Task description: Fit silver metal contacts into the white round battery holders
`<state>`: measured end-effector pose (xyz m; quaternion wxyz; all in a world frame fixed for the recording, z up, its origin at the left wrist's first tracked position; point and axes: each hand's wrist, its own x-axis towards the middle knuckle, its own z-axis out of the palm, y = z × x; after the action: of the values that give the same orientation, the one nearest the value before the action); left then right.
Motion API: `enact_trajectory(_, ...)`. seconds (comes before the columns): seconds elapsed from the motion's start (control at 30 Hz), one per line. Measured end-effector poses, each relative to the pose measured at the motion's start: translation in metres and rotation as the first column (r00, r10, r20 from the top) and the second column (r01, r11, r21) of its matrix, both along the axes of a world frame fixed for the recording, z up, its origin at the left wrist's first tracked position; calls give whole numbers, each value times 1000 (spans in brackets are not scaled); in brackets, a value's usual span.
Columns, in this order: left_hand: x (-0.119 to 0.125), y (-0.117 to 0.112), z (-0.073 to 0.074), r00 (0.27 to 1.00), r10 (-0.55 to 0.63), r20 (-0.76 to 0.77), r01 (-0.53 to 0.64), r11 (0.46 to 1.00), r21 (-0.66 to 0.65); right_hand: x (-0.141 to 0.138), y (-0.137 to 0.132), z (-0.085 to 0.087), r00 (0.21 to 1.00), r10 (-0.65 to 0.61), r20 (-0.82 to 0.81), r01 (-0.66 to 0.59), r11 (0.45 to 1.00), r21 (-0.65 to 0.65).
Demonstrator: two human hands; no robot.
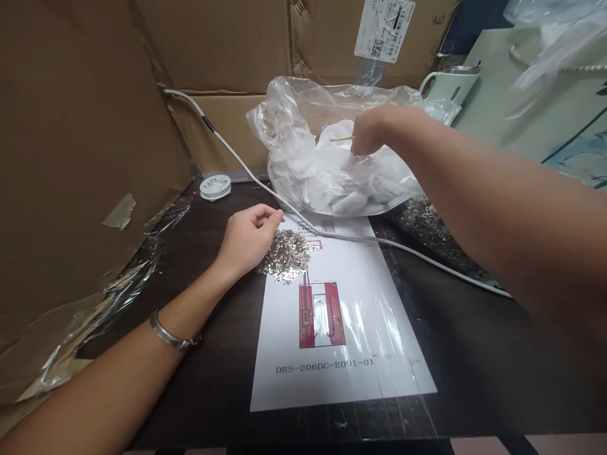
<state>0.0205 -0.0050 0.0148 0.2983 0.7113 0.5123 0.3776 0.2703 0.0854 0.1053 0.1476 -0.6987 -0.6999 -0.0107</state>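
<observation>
My left hand (251,235) rests beside a heap of tiny shiny metal pieces (288,254). Its thumb and fingers are pinched together, and whatever may be between them is hidden. The heap lies on a white printed sheet (279,341) with a red-and-white diagram. My right hand (371,131) reaches over a clear plastic bag (327,183) filled with white, rounded, thin-looking items. A thin, pale, wooden-looking stick (340,138) sticks out leftward from its closed fingers. The fingertips are partly hidden behind the hand.
A white cable (237,155) crosses the sheet in front of the bag. At the left lies a white spool (215,187); more small metal pieces (422,221) are under my right arm. Cardboard walls (222,44) enclose the back and left. A pale cup (450,83) stands behind right.
</observation>
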Motion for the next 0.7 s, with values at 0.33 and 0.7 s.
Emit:
enact_trajectory(0.33,0,-9,-6,998,-50,-49,52,998,42,-19,-26,19,956,-40,292,91,982,-165)
enact_trajectory(0.7,8,-29,3,937,-104,334,95,995,44,-27,-88,46,991,-111,-74,133,872,471)
